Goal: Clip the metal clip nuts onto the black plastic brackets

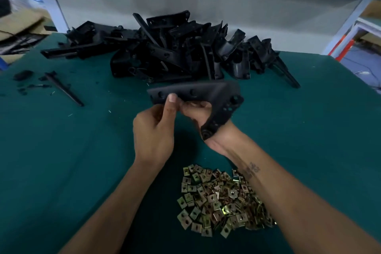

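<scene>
I hold one black plastic bracket [208, 94] up over the green table, an L-shaped piece with several holes. My right hand [199, 116] grips it from underneath, its fingers curled round the inner corner. My left hand [155, 130] pinches the bracket's left arm, thumb on its front face near a hole. Whether a clip nut sits under that thumb is hidden. A heap of brass-coloured metal clip nuts [220, 200] lies near me, under my right forearm.
A big pile of black brackets [171, 49] fills the back of the green table [61, 161]. A thin black strip [64, 88] and small black scraps [22, 75] lie at the left. Cardboard boxes [22, 24] stand at the far left edge.
</scene>
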`<action>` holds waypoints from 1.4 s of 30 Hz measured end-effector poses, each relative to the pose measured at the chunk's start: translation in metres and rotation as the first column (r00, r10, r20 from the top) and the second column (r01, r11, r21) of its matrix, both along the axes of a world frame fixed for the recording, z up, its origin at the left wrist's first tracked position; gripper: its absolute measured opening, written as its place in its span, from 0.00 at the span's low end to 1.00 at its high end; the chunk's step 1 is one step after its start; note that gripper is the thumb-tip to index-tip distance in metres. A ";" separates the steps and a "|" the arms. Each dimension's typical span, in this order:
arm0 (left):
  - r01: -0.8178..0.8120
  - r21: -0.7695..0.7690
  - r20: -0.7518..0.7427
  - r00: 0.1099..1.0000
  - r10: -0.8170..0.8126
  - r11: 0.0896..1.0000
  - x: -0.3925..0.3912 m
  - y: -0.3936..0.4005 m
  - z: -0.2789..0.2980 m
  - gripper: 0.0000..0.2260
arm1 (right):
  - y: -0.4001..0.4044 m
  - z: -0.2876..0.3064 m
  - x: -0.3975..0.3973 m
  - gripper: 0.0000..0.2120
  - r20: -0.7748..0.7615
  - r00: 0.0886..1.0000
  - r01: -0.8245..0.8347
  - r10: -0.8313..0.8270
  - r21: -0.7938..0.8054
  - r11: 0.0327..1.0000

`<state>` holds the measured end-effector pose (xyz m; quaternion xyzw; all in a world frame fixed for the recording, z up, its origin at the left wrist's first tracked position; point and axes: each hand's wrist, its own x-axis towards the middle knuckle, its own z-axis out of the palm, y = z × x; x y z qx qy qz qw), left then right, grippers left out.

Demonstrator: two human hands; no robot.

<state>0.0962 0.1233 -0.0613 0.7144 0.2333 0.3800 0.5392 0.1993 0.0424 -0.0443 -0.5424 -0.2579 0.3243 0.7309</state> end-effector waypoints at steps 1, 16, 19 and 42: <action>-0.003 -0.025 0.002 1.000 0.003 1.000 0.001 0.001 0.000 0.36 | -0.002 -0.001 0.000 0.15 -0.021 1.000 0.004 -0.004 0.011 1.000; 0.071 -0.302 0.358 0.933 0.044 0.951 0.005 -0.002 0.003 0.13 | -0.084 0.026 0.026 0.19 -0.066 0.984 -0.160 0.168 0.103 0.982; 0.278 -0.222 0.319 0.926 -0.200 0.935 0.006 -0.009 0.004 0.10 | -0.078 0.032 0.023 0.05 0.097 0.981 0.168 -0.166 -0.022 0.985; 0.435 -0.623 0.269 0.900 -0.344 0.650 0.008 -0.011 0.009 0.13 | -0.157 -0.005 0.020 0.03 0.510 0.819 0.089 0.265 -0.568 0.818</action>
